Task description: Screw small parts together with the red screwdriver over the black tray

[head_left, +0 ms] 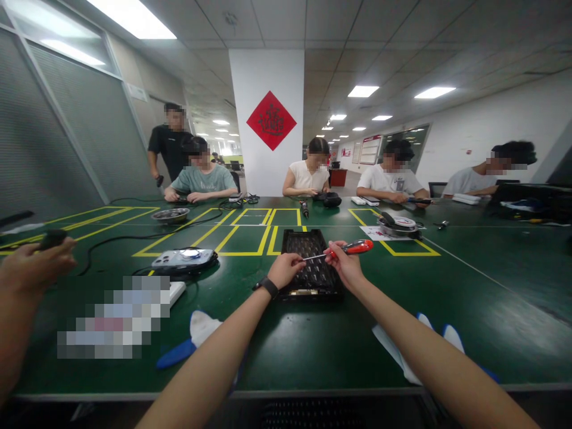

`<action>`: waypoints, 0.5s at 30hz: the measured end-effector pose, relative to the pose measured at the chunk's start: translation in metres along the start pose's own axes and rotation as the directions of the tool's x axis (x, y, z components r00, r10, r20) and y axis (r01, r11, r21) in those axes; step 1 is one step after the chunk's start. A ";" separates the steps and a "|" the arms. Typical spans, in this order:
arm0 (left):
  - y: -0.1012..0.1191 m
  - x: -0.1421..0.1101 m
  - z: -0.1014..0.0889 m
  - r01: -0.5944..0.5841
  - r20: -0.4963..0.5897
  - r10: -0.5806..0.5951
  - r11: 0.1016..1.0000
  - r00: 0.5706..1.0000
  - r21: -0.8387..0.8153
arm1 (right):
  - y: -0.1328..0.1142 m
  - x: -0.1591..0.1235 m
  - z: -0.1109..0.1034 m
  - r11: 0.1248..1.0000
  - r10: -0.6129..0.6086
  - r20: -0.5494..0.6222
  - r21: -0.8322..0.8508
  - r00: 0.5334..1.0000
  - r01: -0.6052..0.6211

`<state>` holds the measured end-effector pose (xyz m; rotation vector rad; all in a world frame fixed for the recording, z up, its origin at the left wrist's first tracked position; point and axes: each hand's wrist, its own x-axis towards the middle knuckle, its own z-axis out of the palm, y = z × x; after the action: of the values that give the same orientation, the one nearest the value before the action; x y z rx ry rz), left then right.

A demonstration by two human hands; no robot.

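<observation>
Head view: a screwdriver [360,246] with a rounded, glossy red-and-black handle and a slim metal shaft is held level above a black case [322,240] in the middle of the surface [357,339]. The right hand [343,262] grips it where handle meets shaft, fingers curled round; the left hand [286,270], a dark band [269,287] at its wrist, is pinched narrow on the shaft's tip. Whether anything small sits between those fingertips cannot be made out.

The case is rectangular and raised-edged, its dark inside broken by rows of small glints too fine to read; both hands cover parts of it. Smooth, sheeny green spreads all round, marked with flat yellow tape [205,254]. White-and-blue fabric gloves lie crumpled, one [203,329] partly behind the left forearm, another [451,336] partly behind the right.

A pale phone [183,257] rests near a shiny round metal bowl [170,215]. Pixelation masks most of a white, flat-edged object [177,293]. Another person's hand [40,262], cut off at the left edge, holds something dark and blurred.
</observation>
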<state>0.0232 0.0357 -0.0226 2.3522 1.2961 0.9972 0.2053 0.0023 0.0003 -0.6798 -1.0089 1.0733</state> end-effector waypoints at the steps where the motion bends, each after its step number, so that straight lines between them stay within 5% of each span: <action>1: -0.001 0.000 0.000 0.001 0.007 -0.001 1.000 1.000 -0.012 | 0.000 0.000 0.000 1.000 -0.002 -0.003 -0.002 1.000 0.002; 15: -0.009 0.003 0.005 -0.019 0.035 0.022 0.995 0.999 -0.097 | 0.010 0.016 -0.014 0.967 0.072 0.044 0.241 0.996 -0.081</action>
<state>0.0216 0.0436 -0.0302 2.3044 1.1862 0.9957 0.2163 0.0213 -0.0089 -0.5053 -0.8684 1.2565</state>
